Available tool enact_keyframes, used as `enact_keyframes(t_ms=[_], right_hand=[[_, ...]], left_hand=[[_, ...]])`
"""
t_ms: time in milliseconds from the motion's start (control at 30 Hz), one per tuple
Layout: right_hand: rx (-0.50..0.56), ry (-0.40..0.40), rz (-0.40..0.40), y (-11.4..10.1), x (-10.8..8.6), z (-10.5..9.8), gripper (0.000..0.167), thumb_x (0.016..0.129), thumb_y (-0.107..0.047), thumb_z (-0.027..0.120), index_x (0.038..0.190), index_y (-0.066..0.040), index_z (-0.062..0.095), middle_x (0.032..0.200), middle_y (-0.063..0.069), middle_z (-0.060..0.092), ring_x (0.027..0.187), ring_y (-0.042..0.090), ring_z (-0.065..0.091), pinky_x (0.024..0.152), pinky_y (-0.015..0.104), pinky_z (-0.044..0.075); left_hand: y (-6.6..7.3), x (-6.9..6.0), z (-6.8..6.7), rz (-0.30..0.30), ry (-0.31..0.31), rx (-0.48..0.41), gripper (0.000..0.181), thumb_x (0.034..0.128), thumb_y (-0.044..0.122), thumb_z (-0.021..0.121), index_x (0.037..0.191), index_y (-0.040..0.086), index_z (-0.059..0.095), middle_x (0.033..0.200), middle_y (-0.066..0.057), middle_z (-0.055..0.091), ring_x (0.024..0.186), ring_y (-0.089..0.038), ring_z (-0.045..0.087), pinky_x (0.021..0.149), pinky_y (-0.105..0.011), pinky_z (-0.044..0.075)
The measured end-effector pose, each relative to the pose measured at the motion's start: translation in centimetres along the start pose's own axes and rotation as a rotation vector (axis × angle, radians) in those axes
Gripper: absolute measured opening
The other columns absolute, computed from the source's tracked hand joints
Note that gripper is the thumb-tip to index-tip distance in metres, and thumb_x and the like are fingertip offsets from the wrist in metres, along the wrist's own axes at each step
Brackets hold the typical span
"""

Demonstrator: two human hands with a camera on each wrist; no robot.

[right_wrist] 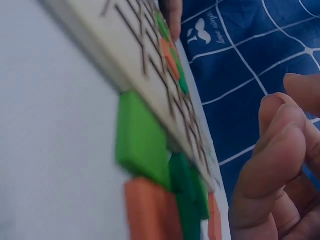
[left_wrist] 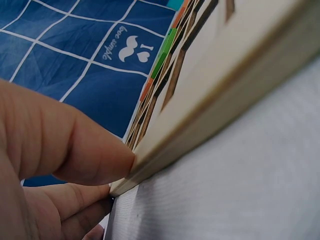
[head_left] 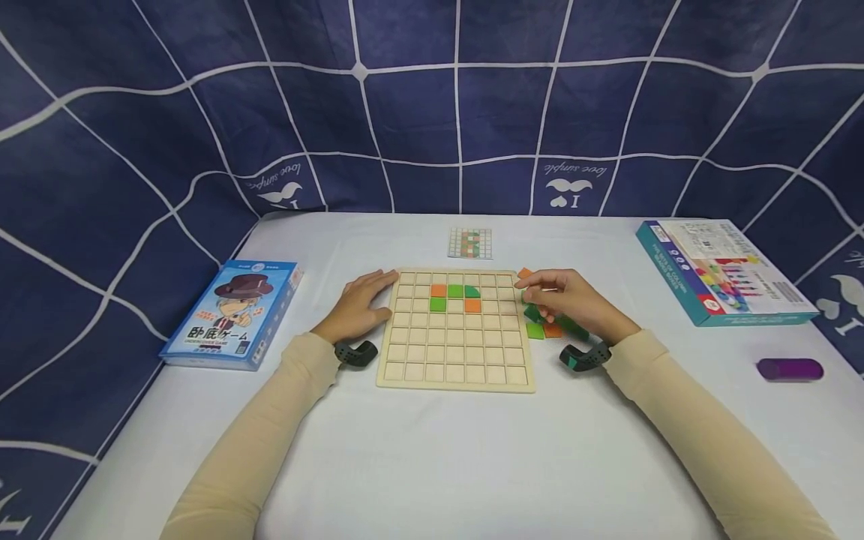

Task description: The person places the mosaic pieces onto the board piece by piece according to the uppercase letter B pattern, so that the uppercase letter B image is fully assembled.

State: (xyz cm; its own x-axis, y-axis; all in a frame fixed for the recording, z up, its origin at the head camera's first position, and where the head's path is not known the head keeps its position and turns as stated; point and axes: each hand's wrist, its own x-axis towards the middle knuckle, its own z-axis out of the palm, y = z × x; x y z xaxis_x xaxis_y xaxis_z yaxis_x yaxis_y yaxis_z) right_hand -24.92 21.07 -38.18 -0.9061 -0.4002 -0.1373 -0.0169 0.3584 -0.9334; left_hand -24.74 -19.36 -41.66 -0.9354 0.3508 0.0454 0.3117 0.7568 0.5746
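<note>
A wooden grid board [head_left: 454, 352] lies on the white table, with several orange, light green and dark green tiles in its upper cells, among them an orange tile [head_left: 472, 305] and a dark green rounded tile [head_left: 472, 292]. My left hand [head_left: 361, 307] rests against the board's left edge; its fingertips touch the rim in the left wrist view. My right hand [head_left: 567, 296] hovers over loose tiles beside the board's right edge, fingers loosely bent. Nothing shows between those fingers in the right wrist view. Among the loose tiles are a light green tile [right_wrist: 142, 140] and an orange tile [right_wrist: 152, 207]; the hand partly hides others.
Behind the board lies a small pattern card [head_left: 470, 243]. A blue game box [head_left: 232, 315] stands at left, a teal-edged box [head_left: 725, 270] at right. In front of the latter is a purple cylinder-like object [head_left: 790, 370]. A dark blue curtain [head_left: 418, 112] hangs behind.
</note>
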Motion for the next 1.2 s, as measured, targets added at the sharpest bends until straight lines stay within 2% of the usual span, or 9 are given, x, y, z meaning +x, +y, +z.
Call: enact_keyframes(t_ms=[267, 467, 533, 833, 1000, 1200], right_hand=[[-0.038, 0.008, -0.006, 1.2, -2.8, -1.4, 0.036, 0.106, -0.012, 0.067, 0.135, 0.009, 0.066, 0.084, 0.006, 0.065, 0.066, 0.014, 0.055, 0.06, 0.024, 0.052], [-0.082, 0.005, -0.002, 2.0, -4.3, -2.3, 0.037, 0.105, -0.014, 0.07, 0.135, 0.009, 0.067, 0.096, 0.005, 0.071, 0.067, 0.015, 0.058, 0.062, 0.025, 0.054], [-0.096, -0.001, -0.007, 2.3, -4.6, -2.6, 0.037, 0.105, -0.013, 0.07, 0.133, 0.01, 0.067, 0.095, 0.004, 0.071, 0.066, 0.015, 0.058, 0.061, 0.025, 0.054], [-0.165, -0.031, -0.073, 3.2, -4.7, -3.1, 0.029, 0.1, -0.001, 0.073, 0.125, 0.013, 0.07, 0.086, 0.001, 0.062, 0.058, 0.009, 0.053, 0.052, 0.022, 0.049], [-0.273, -0.028, -0.093, 3.3, -4.7, -2.9, 0.029, 0.094, 0.002, 0.078, 0.121, 0.01, 0.073, 0.087, 0.004, 0.059, 0.055, 0.009, 0.051, 0.05, 0.022, 0.046], [-0.367, 0.0, -0.091, 3.2, -4.9, -2.6, 0.028, 0.092, 0.003, 0.08, 0.119, 0.007, 0.075, 0.086, 0.005, 0.059, 0.054, 0.009, 0.051, 0.051, 0.023, 0.045]], left_hand=[[-0.1, 0.1, 0.0, 0.009, 0.003, -0.001, 0.076, 0.0918, 0.013, 0.06, 0.164, -0.002, 0.041, 0.173, -0.018, 0.038, 0.164, -0.039, 0.024, 0.132, -0.057, 0.013], [0.0, 0.0, 0.0, 0.013, 0.002, -0.004, 0.076, 0.0916, 0.013, 0.06, 0.164, -0.003, 0.041, 0.172, -0.018, 0.038, 0.163, -0.039, 0.024, 0.132, -0.057, 0.013], [0.0, 0.0, 0.0, 0.011, 0.0, -0.004, 0.077, 0.0917, 0.013, 0.06, 0.164, -0.003, 0.041, 0.172, -0.018, 0.038, 0.163, -0.039, 0.024, 0.132, -0.057, 0.013], [-0.2, 0.1, 0.0, 0.011, 0.003, 0.008, 0.076, 0.092, 0.013, 0.06, 0.164, -0.003, 0.04, 0.172, -0.018, 0.038, 0.163, -0.039, 0.024, 0.131, -0.057, 0.014], [-0.3, 0.1, 0.0, 0.011, 0.002, 0.007, 0.077, 0.0918, 0.013, 0.06, 0.164, -0.003, 0.04, 0.172, -0.018, 0.038, 0.163, -0.039, 0.024, 0.131, -0.058, 0.014], [-0.3, 0.2, 0.1, 0.02, 0.004, 0.004, 0.077, 0.0918, 0.013, 0.06, 0.164, -0.003, 0.04, 0.172, -0.019, 0.038, 0.163, -0.039, 0.024, 0.132, -0.058, 0.013]])
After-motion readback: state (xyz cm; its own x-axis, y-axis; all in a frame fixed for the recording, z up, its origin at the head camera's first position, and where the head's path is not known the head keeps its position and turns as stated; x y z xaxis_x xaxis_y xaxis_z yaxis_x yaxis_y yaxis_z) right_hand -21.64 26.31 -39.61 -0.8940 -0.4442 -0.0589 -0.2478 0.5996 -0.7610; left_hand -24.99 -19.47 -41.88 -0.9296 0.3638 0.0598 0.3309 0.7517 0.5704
